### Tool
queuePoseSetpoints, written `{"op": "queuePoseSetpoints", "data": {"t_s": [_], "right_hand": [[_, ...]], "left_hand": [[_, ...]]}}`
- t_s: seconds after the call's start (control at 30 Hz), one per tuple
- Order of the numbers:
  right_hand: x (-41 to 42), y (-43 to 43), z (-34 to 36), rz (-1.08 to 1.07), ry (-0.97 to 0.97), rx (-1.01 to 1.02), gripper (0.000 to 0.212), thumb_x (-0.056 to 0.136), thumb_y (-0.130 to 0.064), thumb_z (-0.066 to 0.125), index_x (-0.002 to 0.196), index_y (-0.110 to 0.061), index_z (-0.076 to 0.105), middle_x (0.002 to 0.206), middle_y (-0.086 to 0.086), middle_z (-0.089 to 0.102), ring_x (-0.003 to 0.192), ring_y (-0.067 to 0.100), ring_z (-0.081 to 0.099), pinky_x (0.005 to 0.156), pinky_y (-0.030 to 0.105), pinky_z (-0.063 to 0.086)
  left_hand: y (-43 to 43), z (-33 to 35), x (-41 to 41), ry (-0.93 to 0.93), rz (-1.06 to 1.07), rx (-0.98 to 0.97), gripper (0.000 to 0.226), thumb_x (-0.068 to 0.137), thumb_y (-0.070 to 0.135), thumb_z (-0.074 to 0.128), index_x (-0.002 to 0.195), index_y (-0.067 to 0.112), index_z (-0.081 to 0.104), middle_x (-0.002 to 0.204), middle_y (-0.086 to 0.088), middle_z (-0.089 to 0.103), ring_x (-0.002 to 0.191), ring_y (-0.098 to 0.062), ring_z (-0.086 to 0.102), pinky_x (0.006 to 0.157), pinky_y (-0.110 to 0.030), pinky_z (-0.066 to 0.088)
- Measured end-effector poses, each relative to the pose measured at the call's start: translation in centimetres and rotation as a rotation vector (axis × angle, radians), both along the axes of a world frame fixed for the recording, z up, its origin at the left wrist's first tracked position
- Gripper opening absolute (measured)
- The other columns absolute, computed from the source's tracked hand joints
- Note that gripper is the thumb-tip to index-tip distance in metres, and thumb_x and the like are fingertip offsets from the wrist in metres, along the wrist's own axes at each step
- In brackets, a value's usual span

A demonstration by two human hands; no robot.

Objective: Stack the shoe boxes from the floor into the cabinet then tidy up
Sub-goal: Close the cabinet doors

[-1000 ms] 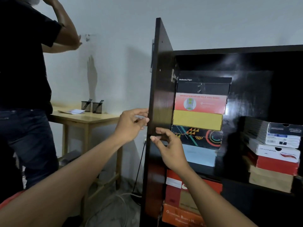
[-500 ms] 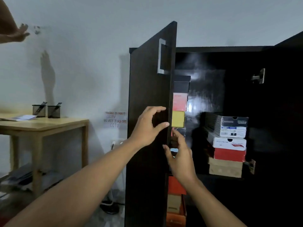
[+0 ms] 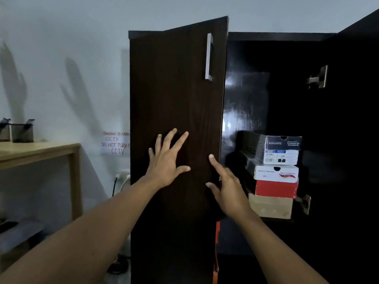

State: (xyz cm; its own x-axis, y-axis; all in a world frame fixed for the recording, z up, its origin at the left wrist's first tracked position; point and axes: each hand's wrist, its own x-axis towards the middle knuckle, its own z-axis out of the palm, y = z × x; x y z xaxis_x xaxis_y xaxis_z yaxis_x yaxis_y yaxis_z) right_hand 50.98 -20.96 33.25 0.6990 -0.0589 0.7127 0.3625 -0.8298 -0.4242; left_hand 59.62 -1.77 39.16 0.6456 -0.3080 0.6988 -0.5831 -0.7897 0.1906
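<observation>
Grip: none, my left hand [image 3: 167, 160] is spread flat on the door [image 3: 176, 140], my right hand [image 3: 225, 187] open at its edge | why: palms push it shut | boxes [image 3: 275, 177] stacked inside cabinet [image 3: 287, 36], right side.

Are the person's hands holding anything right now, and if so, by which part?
Nothing is gripped. The left hand lies flat, fingers spread, on the outer face of the cabinet door; the right hand is open by the door's free edge.
</observation>
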Motion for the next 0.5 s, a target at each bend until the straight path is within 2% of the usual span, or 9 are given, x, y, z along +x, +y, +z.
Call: {"op": "queuePoseSetpoints", "data": {"t_s": [0.2, 0.4, 0.5], "right_hand": [[4.4, -2.3, -0.2, -0.01, 0.083, 0.049, 0.096, 0.091, -0.015, 0.071, 0.151, -0.058, 0.009, 0.124, -0.001, 0.052, 0.118, 0.018, 0.051, 0.104, 0.035, 0.045], [8.4, -3.7, -0.1, 0.0, 0.094, 0.084, 0.099, 0.089, -0.008, 0.072, 0.153, -0.054, 0.012, 0.134, 0.004, 0.053, 0.125, 0.022, 0.049, 0.112, 0.037, 0.04], [9.4, -4.0, 0.1, 0.01, 0.089, 0.098, 0.099, 0.087, -0.005, 0.073, 0.154, -0.05, 0.016, 0.135, 0.007, 0.053, 0.114, 0.02, 0.051, 0.11, 0.032, 0.038]], "left_hand": [[-0.2, -1.8, 3.3, -0.017, 0.14, 0.164, 0.122, 0.074, 0.04, 0.084, 0.154, 0.047, -0.007, 0.162, 0.012, -0.02, 0.151, -0.027, -0.018, 0.113, -0.071, 0.017], [0.6, -3.7, 6.3, -0.106, 0.238, 0.329, 0.121, 0.077, 0.035, 0.083, 0.156, 0.04, -0.007, 0.163, 0.003, -0.018, 0.152, -0.029, -0.014, 0.115, -0.061, 0.028], [0.4, -4.5, 7.1, -0.118, 0.248, 0.332, 0.116, 0.079, 0.033, 0.081, 0.157, 0.039, -0.004, 0.164, 0.002, -0.015, 0.152, -0.029, -0.014, 0.116, -0.06, 0.025]]}}
